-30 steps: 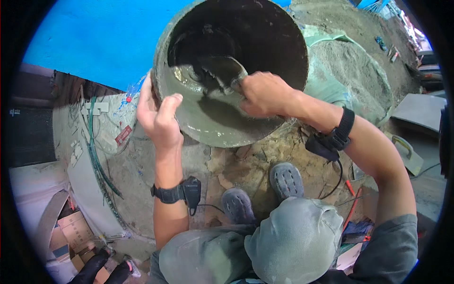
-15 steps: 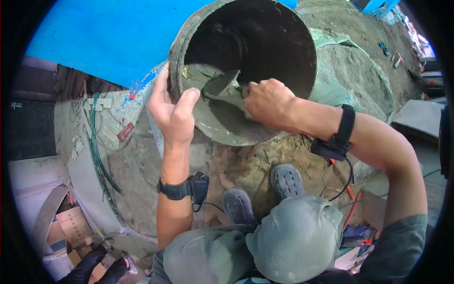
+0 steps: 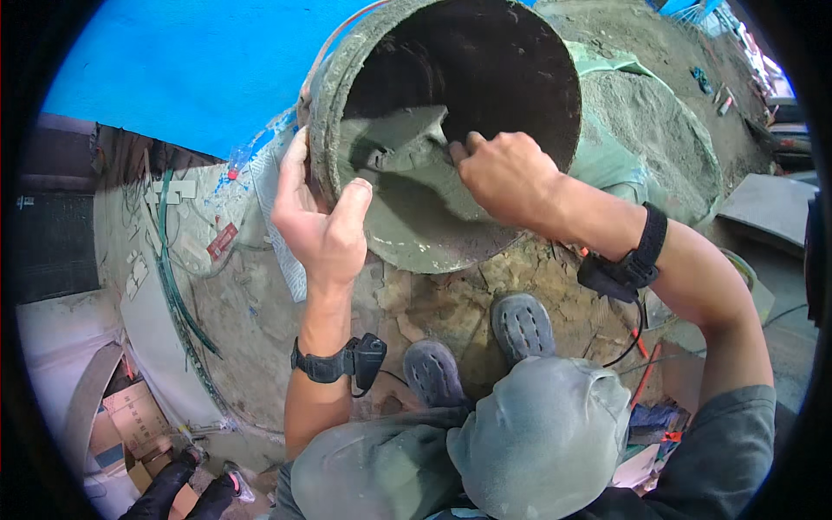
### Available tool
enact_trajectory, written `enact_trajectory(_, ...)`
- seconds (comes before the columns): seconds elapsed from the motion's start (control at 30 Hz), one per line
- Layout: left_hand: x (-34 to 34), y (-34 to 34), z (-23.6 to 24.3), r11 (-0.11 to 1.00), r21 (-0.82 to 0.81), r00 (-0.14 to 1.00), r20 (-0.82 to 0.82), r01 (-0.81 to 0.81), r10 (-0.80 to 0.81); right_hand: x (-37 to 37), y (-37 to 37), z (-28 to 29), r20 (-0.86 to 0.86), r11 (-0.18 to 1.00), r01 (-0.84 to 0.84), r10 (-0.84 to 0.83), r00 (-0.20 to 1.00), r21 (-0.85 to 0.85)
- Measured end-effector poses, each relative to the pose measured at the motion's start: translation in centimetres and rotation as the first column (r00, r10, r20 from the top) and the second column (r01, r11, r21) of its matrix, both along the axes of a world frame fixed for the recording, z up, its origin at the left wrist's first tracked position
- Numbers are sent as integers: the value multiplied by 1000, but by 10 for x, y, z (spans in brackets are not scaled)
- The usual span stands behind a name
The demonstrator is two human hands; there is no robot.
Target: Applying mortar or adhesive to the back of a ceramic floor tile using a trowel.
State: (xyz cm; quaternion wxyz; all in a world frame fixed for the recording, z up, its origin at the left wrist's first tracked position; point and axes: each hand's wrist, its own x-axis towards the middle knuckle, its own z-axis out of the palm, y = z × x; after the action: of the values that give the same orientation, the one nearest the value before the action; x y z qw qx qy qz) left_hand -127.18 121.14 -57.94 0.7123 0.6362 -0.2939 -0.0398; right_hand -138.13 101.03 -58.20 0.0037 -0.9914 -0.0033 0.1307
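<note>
"While I'm watching from afar, what do you have on the left?"

"My left hand (image 3: 321, 221) grips the tipped bucket (image 3: 520, 78), fingers curled outside its left wall, thumb at the rim. The bucket sits mid-scene, mouth towards me. Inside, a trowel (image 3: 429, 130) meets wet grey mix (image 3: 368, 139); my right hand (image 3: 511, 178) has its fingers closed round the handle, mostly hidden by the fist."

"What could go wrong?"

"If the left grip slid on that caked rim, the bucket could roll; a hard scrape might flick mix onto my shoes (image 3: 523, 328)."

"Counts?"

"One bucket, one trowel, two hands, two shoes; right, one heap of grey powder (image 3: 650, 121) on one green cloth (image 3: 598, 152)."
</note>
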Motion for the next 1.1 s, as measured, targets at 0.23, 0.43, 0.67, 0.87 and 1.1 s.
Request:
enact_trajectory(0.23,-17,2,-11,1000,15,999,-23,25,-25,-11,2,-51,90,998,-16,21,996,-53)
enact_trajectory(0.43,-34,10,-30,1000,0,995,101,5,-5,-35,-16,-22,79,970,158,-175,981,184)
enact_trajectory(0.67,-69,4,-52,997,66,922,385,27,-50,-34,-23,-63,155,898,436,-440,884,64)
enact_trajectory(0.87,-74,7,-66,998,58,921,389,-31,6,-44,12,-90,-154,882,415,-389,908,224)
enact_trajectory(1.1,-69,8,-63,999,27,916,400,-30,17,-46,17,-136,61,485,128,-356,932,865)
